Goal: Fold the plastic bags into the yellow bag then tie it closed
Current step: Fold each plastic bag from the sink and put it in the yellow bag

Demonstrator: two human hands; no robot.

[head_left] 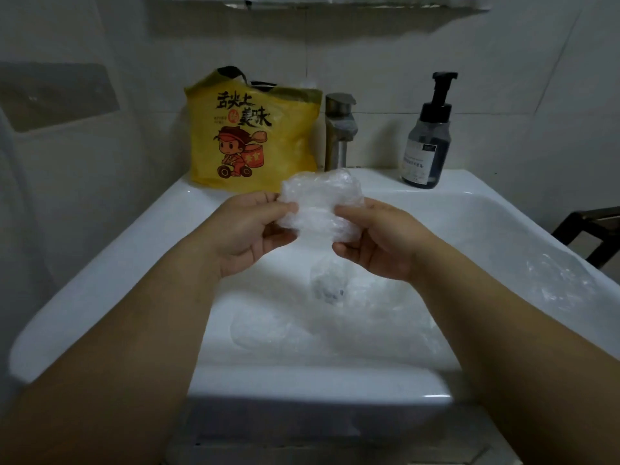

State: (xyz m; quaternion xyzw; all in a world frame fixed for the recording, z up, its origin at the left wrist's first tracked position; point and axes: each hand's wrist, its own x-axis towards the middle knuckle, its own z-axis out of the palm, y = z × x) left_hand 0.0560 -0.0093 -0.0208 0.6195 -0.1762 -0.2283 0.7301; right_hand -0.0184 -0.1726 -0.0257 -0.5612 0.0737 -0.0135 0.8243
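Note:
A crumpled clear plastic bag [320,204] is held above the white sink [110,263]. My left hand [250,229] pinches its left side and my right hand [379,239] pinches its right side, thumbs on the near face. The yellow bag [248,135] with a cartoon print and black handles stands upright on the sink's back ledge, behind my hands and left of the tap. More clear plastic bags lie in the basin [335,317], and another clear bag [567,280] is draped on the right rim.
A metal tap [340,129] stands at the back middle of the sink. A dark pump bottle [426,142] sits on the back right ledge. White tiled wall behind; a dark frame [590,229] is at the right edge.

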